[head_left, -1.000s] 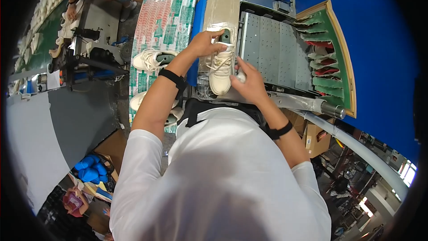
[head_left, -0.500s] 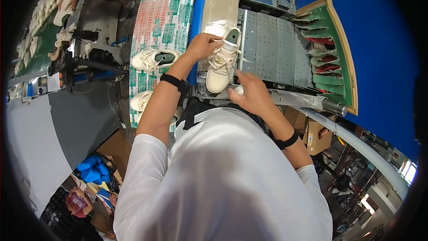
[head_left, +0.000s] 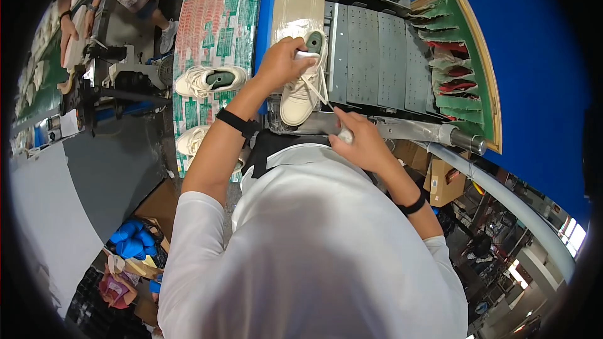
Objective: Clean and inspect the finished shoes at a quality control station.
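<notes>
The left hand [head_left: 287, 63] clamps the shoe [head_left: 297, 108] while a lace [head_left: 325, 100] stretches to the nearer right hand [head_left: 359, 140] (finger grip unclear), a pull likely calling for steadiness.

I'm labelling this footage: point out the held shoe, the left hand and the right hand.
Held shoe [head_left: 301, 93], head view, on the lacing.
Left hand [head_left: 281, 63], head view, on its back.
Right hand [head_left: 360, 140], head view, on its back.

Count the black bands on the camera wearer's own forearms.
2: one band around the left forearm, the other band around the right forearm. The sleeves could hide more.
</notes>
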Tool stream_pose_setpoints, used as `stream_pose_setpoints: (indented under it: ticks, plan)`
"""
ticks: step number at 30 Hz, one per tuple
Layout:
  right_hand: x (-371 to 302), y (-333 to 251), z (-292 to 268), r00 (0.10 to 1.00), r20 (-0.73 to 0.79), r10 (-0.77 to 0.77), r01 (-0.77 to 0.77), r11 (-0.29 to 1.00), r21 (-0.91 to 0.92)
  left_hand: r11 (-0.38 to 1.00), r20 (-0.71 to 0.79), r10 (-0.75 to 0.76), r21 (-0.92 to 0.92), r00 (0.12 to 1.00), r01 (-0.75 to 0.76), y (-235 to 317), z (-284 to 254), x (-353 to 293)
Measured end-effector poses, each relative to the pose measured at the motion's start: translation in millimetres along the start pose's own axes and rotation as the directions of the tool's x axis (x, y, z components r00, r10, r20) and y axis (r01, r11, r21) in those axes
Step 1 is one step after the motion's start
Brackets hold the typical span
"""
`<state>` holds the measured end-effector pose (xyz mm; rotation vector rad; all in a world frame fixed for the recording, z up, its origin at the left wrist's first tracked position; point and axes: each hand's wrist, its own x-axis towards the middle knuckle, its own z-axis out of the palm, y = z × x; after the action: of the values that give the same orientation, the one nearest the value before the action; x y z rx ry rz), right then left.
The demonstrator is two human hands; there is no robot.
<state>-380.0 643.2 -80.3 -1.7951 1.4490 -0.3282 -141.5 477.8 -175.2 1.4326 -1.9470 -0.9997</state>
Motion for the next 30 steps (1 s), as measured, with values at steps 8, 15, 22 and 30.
stream_pose_setpoints:
  ticks: [8,15,22,30]
  plan:
    - [46,15,23,0.981,-0.188,-0.038,0.063,0.99,0.13,0.997,0.12,-0.059,0.06,0.991,0.052,14,-2,11]
    - [49,23,44,0.973,-0.218,-0.072,0.082,0.996,0.037,0.997,0.049,-0.027,0.076,0.998,0.023,9,2,2]
    - [36,34,45,0.99,-0.13,0.051,-0.032,0.989,0.146,0.992,-0.069,0.015,0.125,0.998,-0.006,-14,-7,-4]
    - [71,18,43,0.98,-0.2,-0.022,0.043,0.994,0.098,0.993,-0.064,-0.015,0.113,0.998,0.022,-24,-3,0]
